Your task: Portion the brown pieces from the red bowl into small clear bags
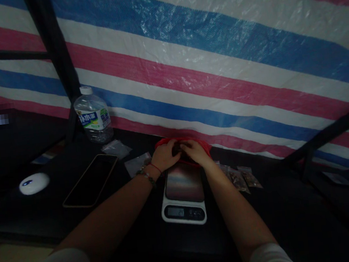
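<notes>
The digital scale [183, 184] is the landmark; it lies on the black table [187, 247] with its display [175, 212] at the near end. The display is lit, but its reading is too blurred to state with certainty.

The red bag [206, 146] is located at the far end of the scale, open, with dark contents visible between the hands. The left hand [166, 155] is positioned on the left side of the bag opening, the right hand [194, 150] on the right side. Both hands are close together, palms down, with fingers bent inward toward the contents. Whether the fingertips pinch anything cannot be told. A beaded bracelet [148, 177] and a thin red cord [156, 167] are fitted at the left wrist.

Right of the scale, beyond the right forearm, lie small clear packets [249, 178] with brown contents, side by side. Left of the scale are two clear plastic bags [116, 149], one near the left wrist and one farther out. Farther left is a dark-screened phone [91, 180], followed by a white rounded object [34, 183]. A clear bottle [94, 119] with a white cap and printed label stands upright to the far left of the scale. Behind the scale hangs a striped sheet [187, 75] in blue, white and red.
</notes>
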`<state>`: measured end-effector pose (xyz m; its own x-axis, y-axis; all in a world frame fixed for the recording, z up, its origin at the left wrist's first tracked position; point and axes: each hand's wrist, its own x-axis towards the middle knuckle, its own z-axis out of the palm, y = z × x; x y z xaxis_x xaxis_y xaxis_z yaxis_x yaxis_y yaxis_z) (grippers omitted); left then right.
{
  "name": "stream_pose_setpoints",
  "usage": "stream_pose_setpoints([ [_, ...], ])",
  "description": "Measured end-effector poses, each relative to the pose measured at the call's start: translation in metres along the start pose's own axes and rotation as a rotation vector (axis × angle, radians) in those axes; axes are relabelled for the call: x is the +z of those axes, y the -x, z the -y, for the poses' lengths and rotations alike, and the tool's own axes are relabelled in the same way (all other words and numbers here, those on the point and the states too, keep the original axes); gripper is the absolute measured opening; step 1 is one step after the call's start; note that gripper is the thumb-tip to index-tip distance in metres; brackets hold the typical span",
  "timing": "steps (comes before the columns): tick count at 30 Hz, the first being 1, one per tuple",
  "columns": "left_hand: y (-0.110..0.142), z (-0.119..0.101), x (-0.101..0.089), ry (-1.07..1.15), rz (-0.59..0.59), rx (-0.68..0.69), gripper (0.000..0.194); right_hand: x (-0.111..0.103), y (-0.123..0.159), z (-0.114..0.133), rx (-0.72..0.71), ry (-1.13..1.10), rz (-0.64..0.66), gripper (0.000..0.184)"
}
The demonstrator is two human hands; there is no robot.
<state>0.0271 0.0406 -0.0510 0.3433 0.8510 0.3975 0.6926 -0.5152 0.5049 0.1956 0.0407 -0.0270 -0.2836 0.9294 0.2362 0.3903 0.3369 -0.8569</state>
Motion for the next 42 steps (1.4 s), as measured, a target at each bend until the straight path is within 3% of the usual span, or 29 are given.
stream_pose_setpoints([
  [9,0.000,0.001,0.002,-0.002,-0.023,0.017,0.052,0.000,-0.001,-0.005,0.010,-0.040,0.031,0.022],
  [17,-0.001,0.005,0.004,0.024,-0.069,0.038,0.052,-0.003,-0.002,-0.006,-0.017,0.016,-0.051,0.023],
  [22,-0.001,0.006,0.004,0.024,-0.088,0.011,0.055,0.002,-0.001,-0.010,-0.029,-0.066,0.016,0.032],
  [28,-0.001,0.005,0.003,0.055,-0.077,0.068,0.062,0.004,0.001,-0.002,-0.049,0.059,-0.023,0.028],
  [31,0.002,0.006,0.002,0.085,-0.150,0.138,0.062,0.001,0.003,0.008,-0.046,0.161,-0.114,0.024],
  [35,0.003,0.007,-0.007,0.124,-0.338,0.236,0.040,-0.001,0.013,0.016,-0.024,0.214,-0.099,0.021],
  [38,-0.004,0.007,-0.022,0.127,-0.457,0.194,0.030,-0.003,0.031,0.020,0.028,0.226,-0.072,0.024],
  [40,-0.010,0.007,-0.034,0.145,-0.457,0.138,0.030,-0.005,0.047,0.024,0.048,0.245,-0.109,0.029],
  [42,-0.013,0.009,-0.047,0.166,-0.372,0.094,0.032,-0.006,0.066,0.030,0.054,0.254,-0.122,0.033],
])
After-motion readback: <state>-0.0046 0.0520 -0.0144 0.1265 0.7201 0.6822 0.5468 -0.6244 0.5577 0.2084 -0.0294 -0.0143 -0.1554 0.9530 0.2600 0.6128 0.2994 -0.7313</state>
